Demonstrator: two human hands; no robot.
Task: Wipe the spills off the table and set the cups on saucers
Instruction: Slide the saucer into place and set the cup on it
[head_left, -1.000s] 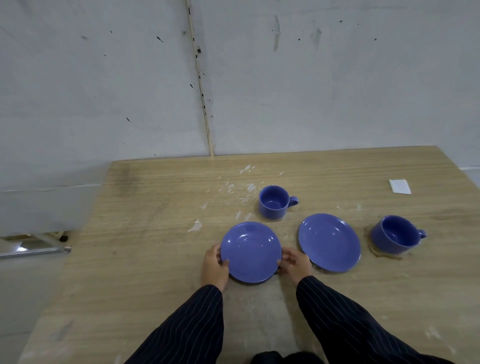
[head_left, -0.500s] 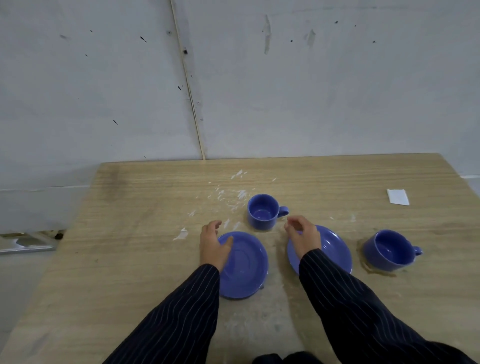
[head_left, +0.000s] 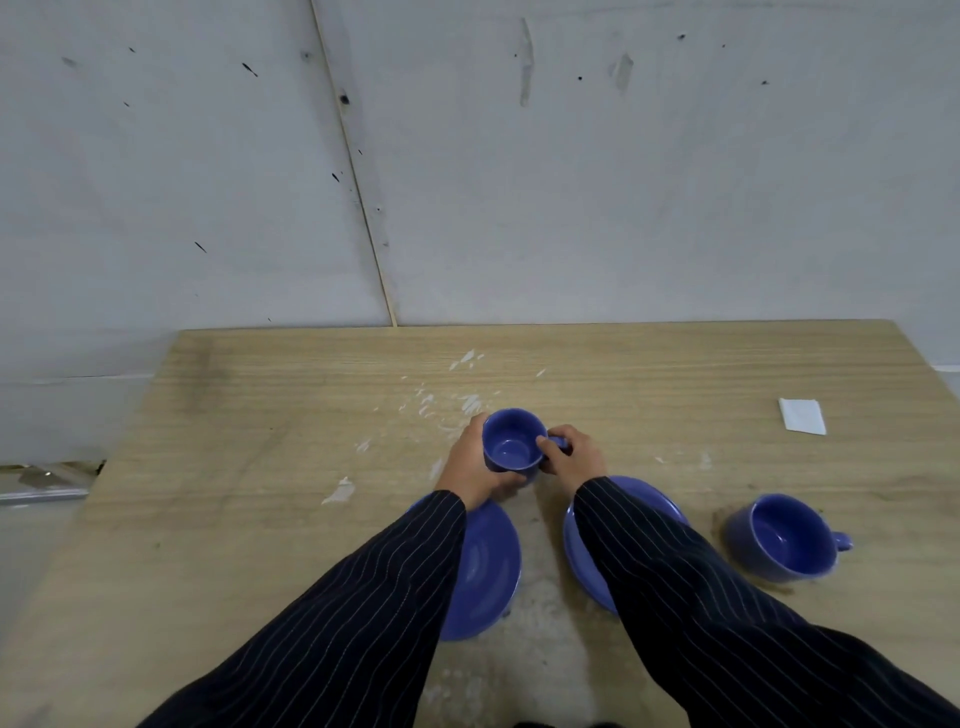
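Both hands on the small glossy blue ceramic cup at mid-table: left hand wrapped round its left wall w/ thumb underneath, right hand pinching the little loop handle. Can't tell if the cup's base is lifted or touching the wood. Just nearer, two round glazed blue saucers w/ faint concentric ridges: left saucer and right saucer, each half hidden by a dark pinstriped sleeve. Bigger blue cup sits right of them on a brownish wet ring. Pale woodgrain laminate table has white flaky smears behind the held cup; a folded white cloth lies far right
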